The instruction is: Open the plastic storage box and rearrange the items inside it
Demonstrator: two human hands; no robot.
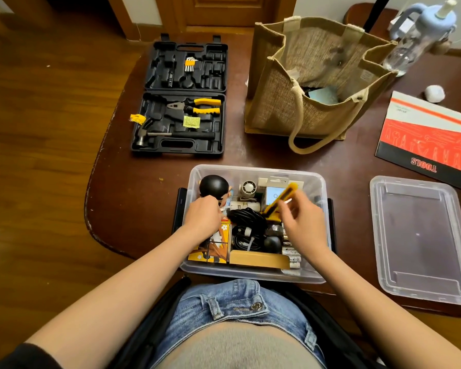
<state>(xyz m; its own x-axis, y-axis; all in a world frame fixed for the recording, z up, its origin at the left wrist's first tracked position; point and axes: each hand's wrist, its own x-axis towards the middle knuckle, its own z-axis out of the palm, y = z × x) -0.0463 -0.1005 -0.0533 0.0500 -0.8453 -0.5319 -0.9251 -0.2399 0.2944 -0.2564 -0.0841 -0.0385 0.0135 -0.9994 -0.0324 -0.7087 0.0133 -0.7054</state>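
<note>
Dark brown wood is forming the rounded desk (133,182), its near edge showing pale, worn patches. Standing at the back is a coarse woven bag (312,86) with looped handles, gaping open with something pale blue lying inside. To its left a black moulded tool case (181,97) is lying open flat, its shaped recesses holding yellow-handled pliers (200,105), a hammer (171,135) and a small set of hex keys (190,64).

Sitting at the near edge, right in front of the person, is the clear plastic storage box (253,272), rectangular with rounded corners. Its clear lid (421,238) is lying flat on the desk to the right, well apart from it. The box is crowded: a coil of black cable (246,222), a brown cardboard piece (258,258), an orange packet (220,246), batteries (292,258) along the right side, a small white fan (248,187) and a glossy black ball-shaped thing (214,185) at the back left.

Both hands are reaching into the box. The left hand (204,215) is resting knuckles-up with fingers curled under; what they are gripping is hidden. The right hand (302,222) is pinching a long yellow tool (280,199), blurred and tilted.
</note>
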